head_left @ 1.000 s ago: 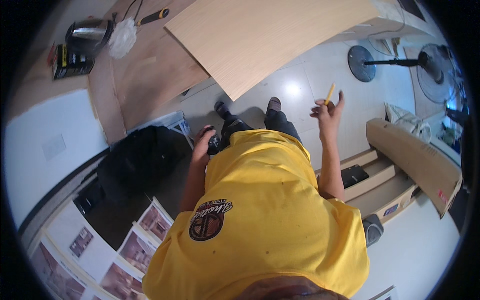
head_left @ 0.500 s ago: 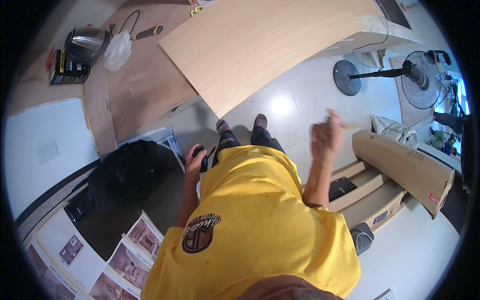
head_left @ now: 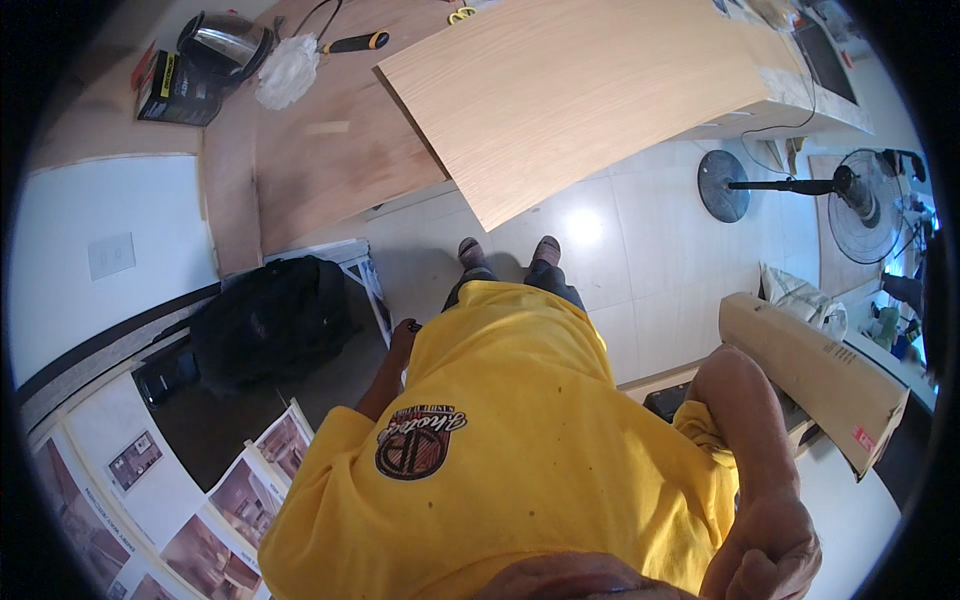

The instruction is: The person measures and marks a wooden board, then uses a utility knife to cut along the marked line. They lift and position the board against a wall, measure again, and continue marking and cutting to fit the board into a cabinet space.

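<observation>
My left hand [head_left: 403, 338] hangs low by my left side, partly hidden by the yellow shirt [head_left: 520, 400]. Its fingers are closed on a small black object [head_left: 415, 326], of which only a bit shows. At the lower right, my right hand [head_left: 778, 556] is raised close to my head with the elbow bent outward. Its fingers are curled in, and whatever they may hold is hidden. Ahead of me, a light wood-grain board [head_left: 590, 90] lies across the brown worktop [head_left: 320, 165], one corner jutting toward my feet.
A kettle-like appliance [head_left: 225, 47], black box [head_left: 178, 90], clear plastic bag [head_left: 288, 72] and black-orange-handled tool [head_left: 357, 42] sit at the far left. A black bag [head_left: 270, 318] lies at left. Right: standing fan [head_left: 725, 186], long cardboard box [head_left: 810, 375]. Printed sheets [head_left: 210, 560] lie lower left.
My right hand has swung from in front of me back toward my head, its elbow now pointing forward. My left hand has drawn in against the shirt. The view has shifted slightly.
</observation>
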`<state>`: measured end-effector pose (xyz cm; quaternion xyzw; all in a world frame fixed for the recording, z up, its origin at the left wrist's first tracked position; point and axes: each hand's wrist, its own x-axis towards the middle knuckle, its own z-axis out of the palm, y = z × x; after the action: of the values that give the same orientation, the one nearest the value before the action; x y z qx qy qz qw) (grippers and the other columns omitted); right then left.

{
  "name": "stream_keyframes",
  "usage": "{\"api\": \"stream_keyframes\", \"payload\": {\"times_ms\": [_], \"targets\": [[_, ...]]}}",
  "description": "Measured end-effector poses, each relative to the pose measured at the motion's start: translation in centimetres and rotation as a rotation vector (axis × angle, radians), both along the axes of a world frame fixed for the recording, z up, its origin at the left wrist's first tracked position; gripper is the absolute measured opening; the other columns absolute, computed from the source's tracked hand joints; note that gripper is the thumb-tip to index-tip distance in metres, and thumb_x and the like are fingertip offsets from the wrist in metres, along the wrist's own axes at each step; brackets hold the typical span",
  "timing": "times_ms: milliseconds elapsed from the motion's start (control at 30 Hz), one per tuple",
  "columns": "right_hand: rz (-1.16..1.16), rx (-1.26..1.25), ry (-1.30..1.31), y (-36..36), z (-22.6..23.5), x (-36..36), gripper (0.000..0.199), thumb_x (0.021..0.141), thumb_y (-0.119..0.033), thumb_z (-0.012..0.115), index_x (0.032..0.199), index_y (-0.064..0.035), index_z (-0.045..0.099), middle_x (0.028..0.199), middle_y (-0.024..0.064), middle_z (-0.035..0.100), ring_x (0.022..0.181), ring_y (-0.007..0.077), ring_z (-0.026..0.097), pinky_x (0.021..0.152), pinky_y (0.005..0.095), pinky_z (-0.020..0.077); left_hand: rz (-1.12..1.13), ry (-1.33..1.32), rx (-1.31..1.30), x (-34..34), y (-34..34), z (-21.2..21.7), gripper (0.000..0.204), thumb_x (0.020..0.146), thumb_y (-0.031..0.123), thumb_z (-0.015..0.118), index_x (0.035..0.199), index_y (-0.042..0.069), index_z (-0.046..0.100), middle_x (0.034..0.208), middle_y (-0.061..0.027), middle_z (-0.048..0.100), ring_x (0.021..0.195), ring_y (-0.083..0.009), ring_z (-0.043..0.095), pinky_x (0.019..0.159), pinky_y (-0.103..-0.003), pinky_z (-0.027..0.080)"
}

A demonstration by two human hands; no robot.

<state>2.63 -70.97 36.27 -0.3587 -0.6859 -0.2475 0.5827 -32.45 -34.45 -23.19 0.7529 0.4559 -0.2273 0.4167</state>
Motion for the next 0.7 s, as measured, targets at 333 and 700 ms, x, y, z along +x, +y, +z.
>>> {"api": "stream_keyframes", "payload": {"times_ms": [333,700], "targets": [[-0.015,0.2,-0.171,3.6,0.1,0.7,0.012,0.079,0.002,0.06,0.075,-0.006,0.067,0.071,-0.0009,0.062,0.059,0.0081,0.057,0.05,0.0218,0.0446,-0.002,-0.065,-0.028,2.1,0.2,0.4,0.07,0.077,0.034,0.082,0.135,0.002,0.06,0.126,-0.0211,0.068,0.116,-0.0337,0.065,0.1,-0.042,0.05],[-0.179,0.303,1.377,1.9,-13.9,1.5,0.023,0.101,-0.016,0.05,0.097,-0.0054,0.071,0.064,-0.003,0.053,0.055,0.007,0.049,0.049,0.0237,0.0389,0.204,-0.364,-0.162,11.9,-1.3,17.3,0.063,0.084,0.022,0.076,0.14,0.003,0.057,0.123,-0.0137,0.066,0.11,-0.0235,0.064,0.097,-0.035,0.05]]}}
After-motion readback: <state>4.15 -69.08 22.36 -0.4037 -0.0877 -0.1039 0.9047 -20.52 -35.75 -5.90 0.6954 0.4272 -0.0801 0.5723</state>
